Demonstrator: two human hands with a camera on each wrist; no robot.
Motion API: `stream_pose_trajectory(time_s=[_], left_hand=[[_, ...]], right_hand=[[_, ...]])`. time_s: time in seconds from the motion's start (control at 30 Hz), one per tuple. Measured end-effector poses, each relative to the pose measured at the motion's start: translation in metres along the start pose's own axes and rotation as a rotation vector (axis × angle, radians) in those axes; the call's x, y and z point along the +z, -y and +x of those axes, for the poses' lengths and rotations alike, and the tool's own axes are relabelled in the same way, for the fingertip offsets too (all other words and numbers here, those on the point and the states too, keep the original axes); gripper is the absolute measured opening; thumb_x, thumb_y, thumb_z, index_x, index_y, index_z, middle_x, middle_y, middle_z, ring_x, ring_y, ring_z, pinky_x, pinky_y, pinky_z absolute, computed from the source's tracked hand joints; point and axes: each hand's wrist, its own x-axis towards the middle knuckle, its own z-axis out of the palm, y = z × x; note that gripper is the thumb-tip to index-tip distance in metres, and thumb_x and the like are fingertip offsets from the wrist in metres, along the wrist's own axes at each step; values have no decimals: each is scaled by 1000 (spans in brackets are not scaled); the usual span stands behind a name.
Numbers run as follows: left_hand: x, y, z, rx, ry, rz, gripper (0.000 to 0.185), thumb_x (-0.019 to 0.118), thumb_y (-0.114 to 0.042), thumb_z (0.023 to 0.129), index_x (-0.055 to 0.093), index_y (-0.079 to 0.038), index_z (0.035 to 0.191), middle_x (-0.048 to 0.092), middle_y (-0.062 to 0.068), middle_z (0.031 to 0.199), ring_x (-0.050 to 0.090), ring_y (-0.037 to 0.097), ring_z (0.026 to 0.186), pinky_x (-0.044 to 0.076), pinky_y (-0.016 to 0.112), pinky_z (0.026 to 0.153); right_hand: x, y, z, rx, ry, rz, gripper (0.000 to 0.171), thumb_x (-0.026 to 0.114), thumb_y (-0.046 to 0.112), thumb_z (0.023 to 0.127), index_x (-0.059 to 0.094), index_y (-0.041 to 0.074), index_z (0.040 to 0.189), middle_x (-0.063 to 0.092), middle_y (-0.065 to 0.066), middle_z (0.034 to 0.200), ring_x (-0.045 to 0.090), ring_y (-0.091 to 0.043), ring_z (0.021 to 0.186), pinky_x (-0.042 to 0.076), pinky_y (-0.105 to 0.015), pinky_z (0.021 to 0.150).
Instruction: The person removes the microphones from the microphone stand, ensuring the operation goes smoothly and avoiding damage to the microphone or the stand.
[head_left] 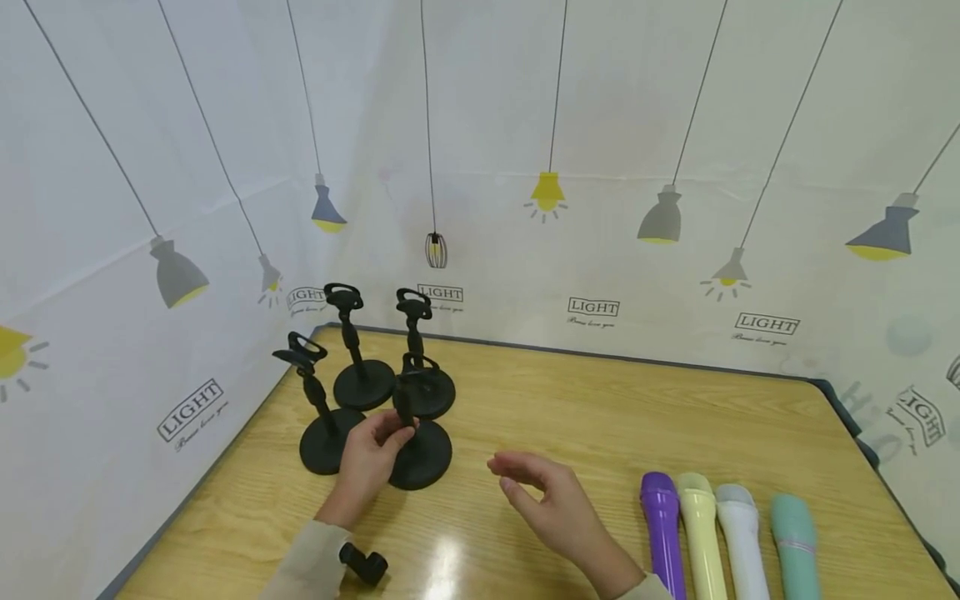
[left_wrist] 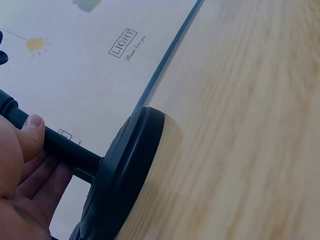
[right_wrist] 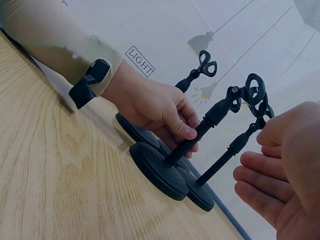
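Note:
My left hand [head_left: 367,454] grips the upright stem of a black tabletop microphone stand [head_left: 424,460], thumb on one side and fingers behind. In the left wrist view its round base [left_wrist: 127,172] rests on the wooden table. A ring-shaped clip tops the stand, clearest in the right wrist view, where the stem [right_wrist: 186,148] runs up from the left hand's hold. My right hand [head_left: 551,504] hovers right of that stand, holding nothing, its fingers loosely bent and thumb apart. Three similar stands, at the left [head_left: 330,442], back left [head_left: 363,385] and back [head_left: 438,393], stand close around.
A purple microphone [head_left: 663,533], a pale yellow one [head_left: 702,533], a white one [head_left: 742,537] and a mint one [head_left: 797,542] lie at the right front. A black device [head_left: 365,564] is at the left wrist. Printed curtains [head_left: 600,250] enclose the table [head_left: 570,392].

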Motion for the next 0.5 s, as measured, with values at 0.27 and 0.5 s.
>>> stream_pose_trajectory(time_s=[0.27, 0.5], left_hand=[[-9, 4, 2, -8, -30, 27, 16, 75, -8, 102, 78, -10, 118, 81, 8, 117, 75, 22, 107, 56, 16, 86], [-16, 8, 2, -23, -17, 14, 18, 73, -10, 104, 76, -9, 122, 80, 10, 121, 75, 26, 112, 55, 13, 88]], right_hand=[[-1, -1, -1, 11, 6, 1, 31, 66, 12, 108, 70, 2, 137, 78, -9, 132, 74, -31, 123, 60, -39, 106], [-1, -3, -2, 11, 5, 8, 31, 67, 12, 107, 71, 2, 136, 78, -9, 131, 74, -30, 123, 59, -30, 105]])
